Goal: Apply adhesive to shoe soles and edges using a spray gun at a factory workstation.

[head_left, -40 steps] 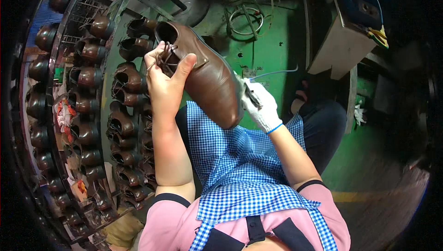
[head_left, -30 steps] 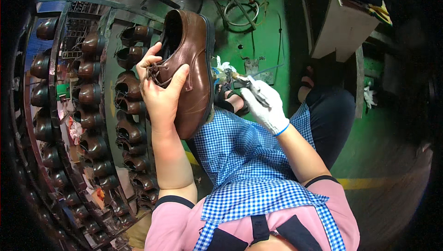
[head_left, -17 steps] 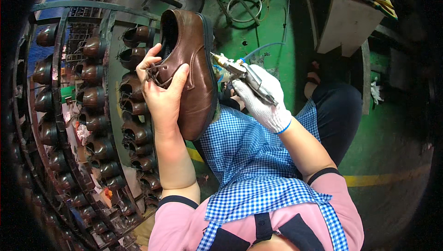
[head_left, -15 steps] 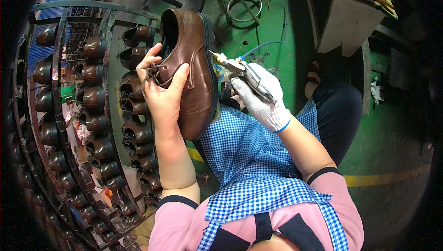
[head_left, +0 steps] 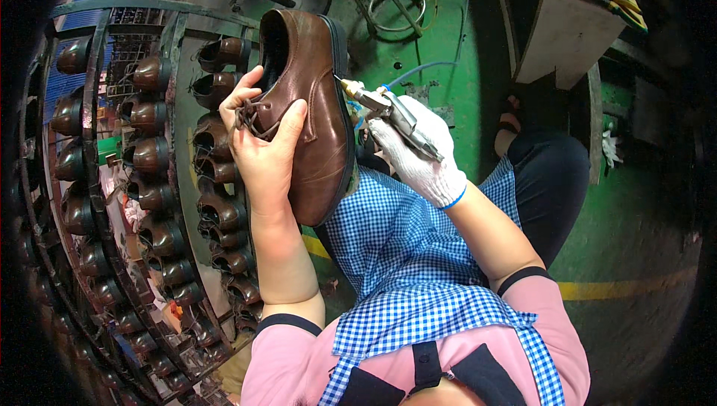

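Your left hand [head_left: 261, 148] is gripping the brown shoe [head_left: 317, 100] around its laces [head_left: 252, 116]; your gloved right hand [head_left: 414, 165], near the sole [head_left: 349, 137], is clasping a spray gun [head_left: 404, 119].

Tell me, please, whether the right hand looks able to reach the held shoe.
Probably yes: the right hand holds a metal tool with its tip right by the shoe; nothing visible blocks the way.

No words or numbers you can read here.
You can make out no lettering on the brown shoe [head_left: 323, 163], the metal tool [head_left: 403, 122] or your checked apron [head_left: 433, 256]; the yellow stripe [head_left: 590, 291] on the green floor [head_left: 448, 36] is plain, without letters or figures.
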